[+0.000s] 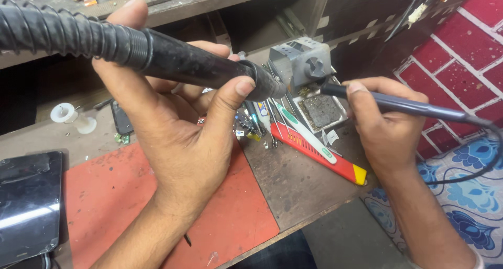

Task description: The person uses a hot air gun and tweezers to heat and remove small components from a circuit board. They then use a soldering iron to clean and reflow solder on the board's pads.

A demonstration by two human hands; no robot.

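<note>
1. Left hand [178, 138]: fingers wrapped tight round the black hot-air handpiece [204, 67], thumb pressed on its barrel; ribbed hose [63, 35] trailing off to the upper left. Handpiece held in the air above the bench [298, 182], nozzle end just beside the grey iron stand [303, 62].
2. Right hand [385, 127]: fingers pinching the slim soldering iron [414, 107] pen-fashion; tip hidden near the stand's base, possibly touching the dark sponge pad [320, 110].
3. Risk: two heated tools close together near bare fingers; a slip of either grip likely to bring a burn.
4. Risk: nozzle aimed toward the cluttered small tools [257, 122]; plastic handles and the red-and-yellow tool [314, 151] liable to scorch.
5. Risk: iron cable [471, 169] draped off the bench edge; a snag likely to jerk the iron.
6. Count: one handpiece, one iron, one stand, one red mat [110, 201], one dark phone [29, 206] at left, one white spool [70, 116].
</note>
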